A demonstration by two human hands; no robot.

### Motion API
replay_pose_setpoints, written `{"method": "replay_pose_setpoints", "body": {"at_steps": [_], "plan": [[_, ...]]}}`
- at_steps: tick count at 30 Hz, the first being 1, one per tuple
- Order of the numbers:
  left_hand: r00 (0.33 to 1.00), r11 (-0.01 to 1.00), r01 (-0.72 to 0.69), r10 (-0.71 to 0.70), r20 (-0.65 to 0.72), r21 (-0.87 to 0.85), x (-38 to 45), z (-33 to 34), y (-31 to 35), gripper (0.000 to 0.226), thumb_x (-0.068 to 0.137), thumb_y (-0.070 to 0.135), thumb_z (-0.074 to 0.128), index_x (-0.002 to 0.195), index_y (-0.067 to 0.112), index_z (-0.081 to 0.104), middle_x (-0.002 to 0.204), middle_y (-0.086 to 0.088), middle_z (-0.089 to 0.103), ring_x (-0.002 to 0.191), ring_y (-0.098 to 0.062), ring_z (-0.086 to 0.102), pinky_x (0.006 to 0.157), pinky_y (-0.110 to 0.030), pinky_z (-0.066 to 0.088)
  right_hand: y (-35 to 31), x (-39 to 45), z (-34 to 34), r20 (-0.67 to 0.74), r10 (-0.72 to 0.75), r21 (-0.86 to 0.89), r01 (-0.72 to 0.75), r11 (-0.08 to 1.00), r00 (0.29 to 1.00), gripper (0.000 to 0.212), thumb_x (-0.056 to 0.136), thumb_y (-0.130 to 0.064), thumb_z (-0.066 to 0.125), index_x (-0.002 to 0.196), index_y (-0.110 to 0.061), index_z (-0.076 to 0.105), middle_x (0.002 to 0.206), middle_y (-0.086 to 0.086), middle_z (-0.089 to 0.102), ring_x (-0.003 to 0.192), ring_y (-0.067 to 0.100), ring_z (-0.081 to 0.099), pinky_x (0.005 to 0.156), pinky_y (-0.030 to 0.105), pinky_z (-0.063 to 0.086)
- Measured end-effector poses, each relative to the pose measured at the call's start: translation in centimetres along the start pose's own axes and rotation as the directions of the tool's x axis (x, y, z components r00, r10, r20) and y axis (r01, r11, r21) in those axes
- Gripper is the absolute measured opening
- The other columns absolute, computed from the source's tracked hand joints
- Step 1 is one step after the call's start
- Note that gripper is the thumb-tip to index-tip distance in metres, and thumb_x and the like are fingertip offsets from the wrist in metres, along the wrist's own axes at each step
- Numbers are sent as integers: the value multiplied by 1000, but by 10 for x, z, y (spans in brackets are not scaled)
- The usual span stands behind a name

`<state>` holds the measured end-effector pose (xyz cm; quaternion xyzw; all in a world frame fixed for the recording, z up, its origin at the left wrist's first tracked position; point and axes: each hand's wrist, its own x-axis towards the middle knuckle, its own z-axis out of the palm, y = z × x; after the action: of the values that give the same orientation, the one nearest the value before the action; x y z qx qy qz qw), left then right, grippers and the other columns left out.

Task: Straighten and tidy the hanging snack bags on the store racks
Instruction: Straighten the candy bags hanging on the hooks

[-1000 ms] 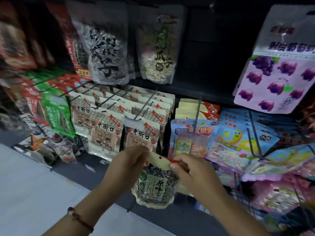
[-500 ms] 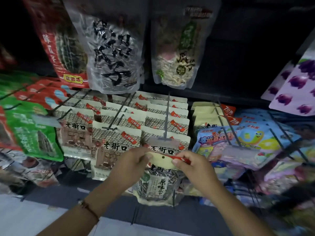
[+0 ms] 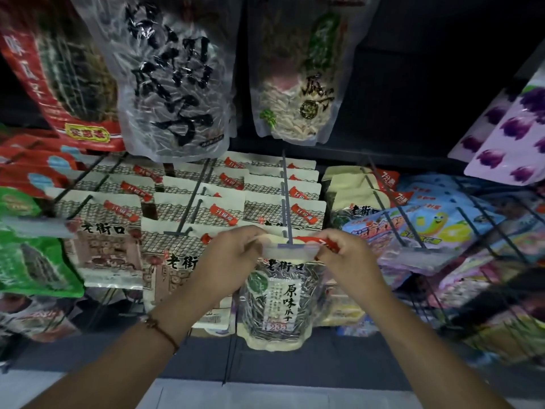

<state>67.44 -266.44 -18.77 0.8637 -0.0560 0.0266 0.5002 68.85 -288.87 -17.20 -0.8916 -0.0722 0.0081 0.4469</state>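
Note:
A small clear bag of sunflower seeds [image 3: 275,305] with a cream top and a red tab hangs in front of me. My left hand [image 3: 228,258] pinches its top left corner and my right hand [image 3: 343,256] pinches the top right corner by the red tab. The bag's top edge sits at the tip of a grey metal hook [image 3: 285,202], just behind the hook's clear price tag holder [image 3: 290,251]. Whether the hook passes through the bag's hole is hidden. Behind it hang rows of cream seed bags [image 3: 283,214] on the same hook.
More cream bags [image 3: 112,231] fill the hooks to the left, a green bag [image 3: 29,255] at far left. Blue and pink candy bags [image 3: 427,231] hang to the right. Large seed bags [image 3: 174,78] hang above. A pale floor [image 3: 88,391] lies below.
Both hands have lifted the seed bag up to the tip of the centre hook, and my view has come closer to the rack and turned left.

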Motion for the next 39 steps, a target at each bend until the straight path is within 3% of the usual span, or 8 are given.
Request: {"method": "replay_pose_setpoints", "body": {"at_steps": [7,13,18,22,26,31,36,39], "plan": [[999,996,-25,28,-42,82,2,4,-3,18,98,25,55,102,36,68,67,6,66,41,-3,45,45,-25,33,-2,5,8,-48,-50,-62,47,997,998,9,91,-33,65,96,-30,72,71,-9,68,57,15,61,54,41,52],[994,987,-34,49,-94,157,0,4,-14,16,97,24,53,99,29,68,61,5,62,43,-7,47,45,-24,33,-6,0,11,1,-46,-143,45,989,999,21,90,-17,62,108,-24,71,62,-19,57,45,-2,49,42,14,27],[986,958,-86,121,-115,273,3,4,-8,15,95,25,57,103,30,69,68,9,65,44,-5,47,45,-22,33,-12,3,6,4,-37,-102,38,994,999,21,90,-17,61,104,-26,73,73,-11,67,45,-2,50,46,20,31],[985,950,-88,127,-113,300,0,3,-4,18,94,23,58,106,30,70,67,9,65,45,-3,49,44,-22,31,-7,1,6,-28,-14,-54,12,998,1000,17,88,-21,62,99,-29,72,58,-7,59,41,6,40,47,28,33],[980,934,-121,167,-112,337,1,2,3,16,96,26,56,103,29,69,65,12,58,47,-2,45,45,-22,28,-2,4,10,-57,-21,-75,17,997,998,16,89,-37,63,100,-29,73,64,-5,65,48,14,50,48,38,44],[971,890,-150,215,-105,430,7,-4,6,17,97,25,54,104,24,69,66,12,56,50,-1,43,45,-21,28,1,11,11,-85,1,-11,-2,1000,996,6,90,-37,67,87,-35,71,69,-10,66,62,10,62,59,34,51],[955,827,-173,273,-113,535,11,-1,-2,25,95,26,52,112,23,69,93,3,73,76,-21,67,60,-31,54,5,12,23,-134,-97,-191,70,979,986,15,93,-38,62,100,-29,71,78,-9,70,67,11,64,59,36,53],[930,772,-201,343,-129,603,11,5,-8,23,90,26,51,101,19,71,86,4,71,69,-20,67,50,-29,52,5,13,26,-153,-201,-318,144,937,968,18,96,-36,59,106,-25,69,87,-6,71,74,14,63,58,32,52]]}}
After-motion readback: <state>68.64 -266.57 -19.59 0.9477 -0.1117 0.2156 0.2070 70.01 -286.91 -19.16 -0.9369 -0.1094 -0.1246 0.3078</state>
